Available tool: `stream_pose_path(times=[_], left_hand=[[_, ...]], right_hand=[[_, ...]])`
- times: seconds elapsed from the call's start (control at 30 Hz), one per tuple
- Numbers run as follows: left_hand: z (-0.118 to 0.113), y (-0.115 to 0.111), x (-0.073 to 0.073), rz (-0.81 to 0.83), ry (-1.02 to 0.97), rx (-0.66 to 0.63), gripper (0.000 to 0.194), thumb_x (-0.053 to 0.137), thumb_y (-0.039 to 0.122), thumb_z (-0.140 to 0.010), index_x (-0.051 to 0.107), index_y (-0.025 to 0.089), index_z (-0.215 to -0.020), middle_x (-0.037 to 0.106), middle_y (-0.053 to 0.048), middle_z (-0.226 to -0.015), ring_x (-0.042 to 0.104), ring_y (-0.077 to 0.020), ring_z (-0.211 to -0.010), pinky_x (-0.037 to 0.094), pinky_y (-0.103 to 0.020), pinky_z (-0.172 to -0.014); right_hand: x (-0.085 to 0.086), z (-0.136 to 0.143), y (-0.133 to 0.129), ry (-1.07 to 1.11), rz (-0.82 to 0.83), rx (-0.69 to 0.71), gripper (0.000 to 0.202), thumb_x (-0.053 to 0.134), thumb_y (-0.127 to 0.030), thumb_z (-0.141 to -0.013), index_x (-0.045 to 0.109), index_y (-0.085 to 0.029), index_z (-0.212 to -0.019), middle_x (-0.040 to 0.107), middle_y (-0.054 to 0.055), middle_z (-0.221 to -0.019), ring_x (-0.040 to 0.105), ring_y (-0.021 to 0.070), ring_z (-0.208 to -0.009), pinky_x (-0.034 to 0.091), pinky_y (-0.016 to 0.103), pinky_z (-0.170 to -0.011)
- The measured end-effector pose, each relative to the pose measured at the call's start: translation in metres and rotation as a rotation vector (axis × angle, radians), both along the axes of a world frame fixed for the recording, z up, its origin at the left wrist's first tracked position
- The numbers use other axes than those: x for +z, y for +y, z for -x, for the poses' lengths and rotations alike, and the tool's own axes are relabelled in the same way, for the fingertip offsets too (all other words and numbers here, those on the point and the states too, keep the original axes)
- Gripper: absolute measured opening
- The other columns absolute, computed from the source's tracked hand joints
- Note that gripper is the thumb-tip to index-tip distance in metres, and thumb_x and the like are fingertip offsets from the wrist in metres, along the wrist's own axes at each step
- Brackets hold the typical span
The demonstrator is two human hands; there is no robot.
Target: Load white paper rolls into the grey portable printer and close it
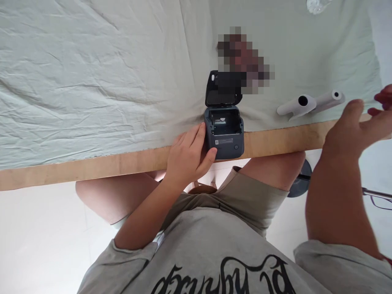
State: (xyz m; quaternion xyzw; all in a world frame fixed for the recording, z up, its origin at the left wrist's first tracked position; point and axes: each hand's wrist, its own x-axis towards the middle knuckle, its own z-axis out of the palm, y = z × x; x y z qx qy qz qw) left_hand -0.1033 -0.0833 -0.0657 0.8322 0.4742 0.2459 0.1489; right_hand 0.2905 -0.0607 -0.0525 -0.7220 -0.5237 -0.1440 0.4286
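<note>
A small dark blue-grey label printer (225, 141) sits at the table's front edge with its black lid (225, 96) swung up and its paper bay bare. My left hand (188, 151) holds the printer's left side, with the thumb on the near corner of its top. Over on the right, my right hand (367, 118) is raised above the table edge, thumb and fingers apart, partly cut off by the frame. Nearest to it are two white paper rolls lying on the cloth: a rear roll (326, 101) and a front roll (295, 107) with a loose end.
A pale green, wrinkled cloth (107, 81) covers the table, whose wooden edge (92, 171) shows along the front. Behind the printer lies a blurred-out dark reddish item (245, 59). Something clear and crumpled (317, 5) is at the far right. My legs are under the table edge.
</note>
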Motion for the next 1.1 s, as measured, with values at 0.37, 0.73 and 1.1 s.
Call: stream_pose_path(times=[0.37,0.73,1.1], left_hand=[[0.0,-0.001,0.001,0.042,-0.003,0.007,0.069,0.028,0.051,-0.106,0.049,0.001,-0.147,0.06,-0.024,-0.143,0.062,-0.0334,-0.123,0.049,-0.047,-0.103],[-0.001,-0.001,0.002,0.031,-0.007,0.012,0.067,0.03,0.051,-0.105,0.051,0.002,-0.146,0.062,-0.024,-0.14,0.064,-0.0336,-0.117,0.05,-0.047,-0.099],[0.0,-0.001,0.003,-0.003,-0.003,0.01,0.068,0.028,0.05,-0.106,0.052,-0.002,-0.144,0.063,-0.025,-0.138,0.064,-0.0331,-0.117,0.05,-0.046,-0.099]], right_hand=[[-0.014,0.064,0.021,-0.032,0.353,0.121,0.047,0.072,-0.026,-0.07,0.067,-0.02,-0.116,0.057,0.011,-0.116,0.057,0.0247,-0.109,0.04,0.051,-0.11],[-0.023,0.063,0.025,0.283,0.084,0.212,0.052,0.077,-0.024,-0.061,0.066,-0.027,-0.111,0.066,0.006,-0.094,0.058,0.0213,-0.081,0.046,0.042,-0.081],[-0.005,0.122,0.026,1.122,0.091,0.433,0.051,0.056,-0.032,-0.061,0.059,-0.025,-0.111,0.058,0.005,-0.096,0.062,0.0157,-0.07,0.044,0.028,-0.052]])
